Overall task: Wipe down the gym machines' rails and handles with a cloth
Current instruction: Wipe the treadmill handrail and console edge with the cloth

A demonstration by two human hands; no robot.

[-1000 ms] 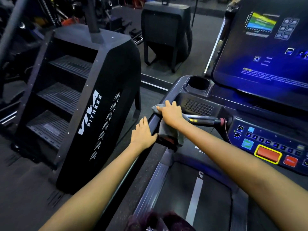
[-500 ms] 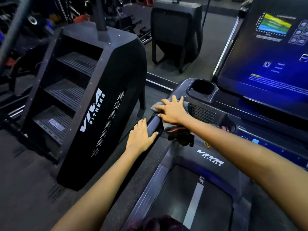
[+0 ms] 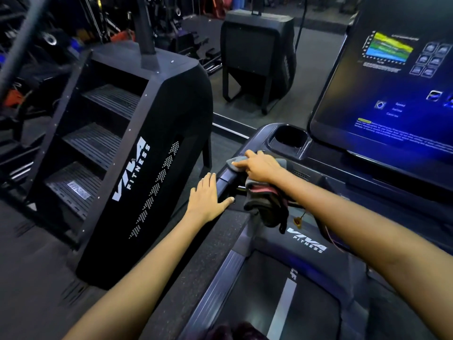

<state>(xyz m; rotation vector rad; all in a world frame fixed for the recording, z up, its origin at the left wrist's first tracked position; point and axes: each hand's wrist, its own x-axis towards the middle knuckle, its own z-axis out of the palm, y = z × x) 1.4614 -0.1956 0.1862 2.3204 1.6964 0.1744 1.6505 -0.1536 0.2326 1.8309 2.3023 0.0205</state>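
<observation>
**Q:** What has changed over the last second, and what does it mean for the job?

**A:** My right hand (image 3: 261,168) has carried the cloth (image 3: 263,195) forward along the treadmill's left handrail (image 3: 226,179), off the straight run of the rail and up onto the corner where it joins the console (image 3: 316,179). The horizontal grip bar that showed beside my wrist a second ago is no longer in view; my forearm and the hanging cloth now cover that area. My left hand (image 3: 208,197) has kept the same position on the rail, just behind the cloth. My judgement: the near section of this rail is done, and the corner joint is the surface now in work.

**Q:** State of the right hand?

**A:** Open. The fingers are extended and laid flat, pressing the upper fold of the cloth against the rail's end. Nothing is pinched as far as I can see. The rest of the cloth hangs loose below my wrist, over the inner side of the rail.

**Q:** And the left?

**A:** Also open. The palm rests on top of the rail, fingers straight and together, thumb spread toward the cloth without touching it. It holds nothing; it serves as a brace.

**Q:** Remaining surfaces?

**A:** Probably the cup holder (image 3: 290,137) surround and the far rail, which is not in view.
</observation>
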